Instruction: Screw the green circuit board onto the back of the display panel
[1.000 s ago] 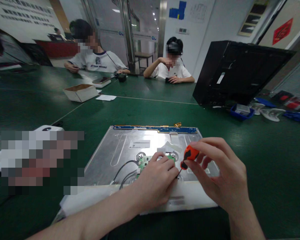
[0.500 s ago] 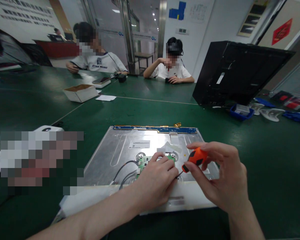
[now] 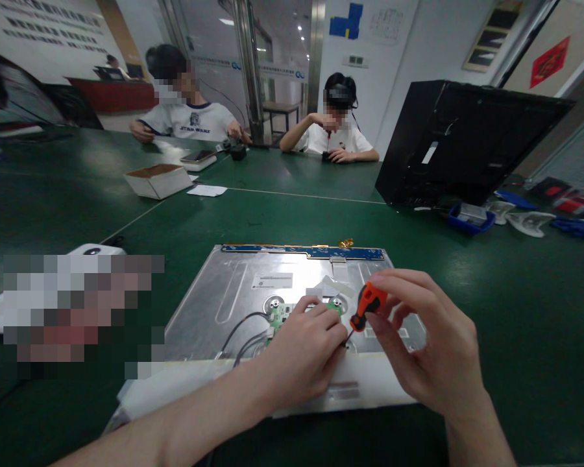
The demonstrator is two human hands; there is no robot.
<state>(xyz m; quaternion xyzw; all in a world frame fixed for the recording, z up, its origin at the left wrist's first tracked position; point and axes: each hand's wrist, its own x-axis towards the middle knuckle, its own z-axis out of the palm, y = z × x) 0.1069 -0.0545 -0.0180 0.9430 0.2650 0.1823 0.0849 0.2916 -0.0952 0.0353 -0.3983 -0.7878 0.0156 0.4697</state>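
A silver metal panel [image 3: 238,279] lies flat on the green table, with a blue circuit strip [image 3: 272,250] along its far edge. On the panel sits a green circuit board [image 3: 279,312] with dark cables at its left. My left hand [image 3: 306,347] rests over the board's right part, fingers bent and closed; its fingertips are hidden, and so is anything under them. Between thumb and fingers, my right hand [image 3: 428,337] grips an orange and black screwdriver [image 3: 370,301], tilted, its shaft pointing down beside my left fingertips near the board's lower right corner.
A black monitor housing [image 3: 462,143] stands at the back right, near a blue tray [image 3: 470,220]. An open box [image 3: 158,181] and white paper [image 3: 207,191] lie back left. Two people sit across the table. A white device [image 3: 95,250] is at left.
The screwdriver's handle has turned more upright and shifted slightly left, with my right fingers re-placed around it. My left hand has stayed put. One seated person's hand has risen across the table.
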